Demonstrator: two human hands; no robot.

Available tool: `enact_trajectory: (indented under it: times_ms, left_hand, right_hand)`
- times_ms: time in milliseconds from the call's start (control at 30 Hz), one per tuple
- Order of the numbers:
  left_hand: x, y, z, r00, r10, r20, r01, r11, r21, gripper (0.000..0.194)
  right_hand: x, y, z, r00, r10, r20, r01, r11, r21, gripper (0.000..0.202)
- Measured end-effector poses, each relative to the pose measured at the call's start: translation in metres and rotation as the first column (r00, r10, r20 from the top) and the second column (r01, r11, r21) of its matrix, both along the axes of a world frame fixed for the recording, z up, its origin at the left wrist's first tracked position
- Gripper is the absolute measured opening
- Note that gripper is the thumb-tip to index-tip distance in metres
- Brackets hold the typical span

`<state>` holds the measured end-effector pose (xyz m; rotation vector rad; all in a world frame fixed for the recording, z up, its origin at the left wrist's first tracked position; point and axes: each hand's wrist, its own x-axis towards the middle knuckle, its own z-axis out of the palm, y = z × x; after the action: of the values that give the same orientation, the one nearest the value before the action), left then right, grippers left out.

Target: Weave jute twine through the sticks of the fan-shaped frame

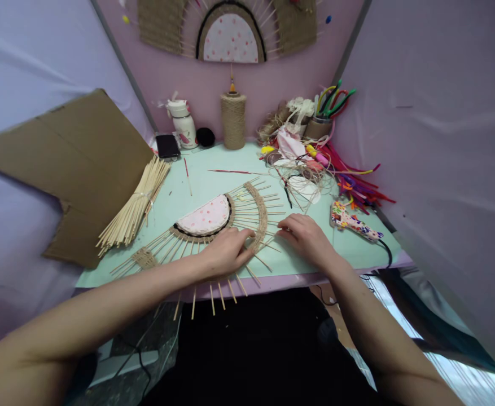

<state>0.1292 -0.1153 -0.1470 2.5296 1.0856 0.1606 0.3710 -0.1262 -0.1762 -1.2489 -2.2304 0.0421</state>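
Note:
A fan-shaped weaving of thin sticks lies on the table, with a half-round of white fabric with pink dots at its centre, edged in black braid and twine. A woven twine band crosses the sticks on the right, and a short woven patch sits at the left end. My left hand rests over the sticks, thumb and fingers closed on the band's lower end. Just right of the band, my right hand has its fingers drawn together by the stick tips; whatever they pinch is too small to make out.
A stick bundle leans by cardboard at left. Behind stand a bottle and a twine cone. Tangled twine, pipe cleaners and a corded glue gun lie right. A similar finished piece hangs on the wall.

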Motion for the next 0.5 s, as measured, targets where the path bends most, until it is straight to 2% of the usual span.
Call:
enact_trajectory:
  times_ms: [200, 367, 500]
  left_hand:
    - [0.008, 0.002, 0.009, 0.990, 0.064, -0.130, -0.065, 0.998, -0.005, 0.041]
    - [0.012, 0.002, 0.011, 0.963, 0.036, -0.268, -0.003, 0.992, 0.122, 0.046]
    - [0.012, 0.002, 0.010, 0.944, 0.012, -0.330, 0.055, 0.979, 0.195, 0.043]
  right_hand:
    - [-0.001, -0.012, -0.004, 0.996, -0.085, -0.024, 0.084, 0.996, -0.031, 0.021]
    - [-0.004, -0.025, -0.005, 0.991, -0.116, -0.063, 0.116, 0.993, -0.008, 0.023]
    - [-0.005, -0.037, -0.007, 0.978, -0.157, -0.140, 0.156, 0.988, -0.021, 0.013]
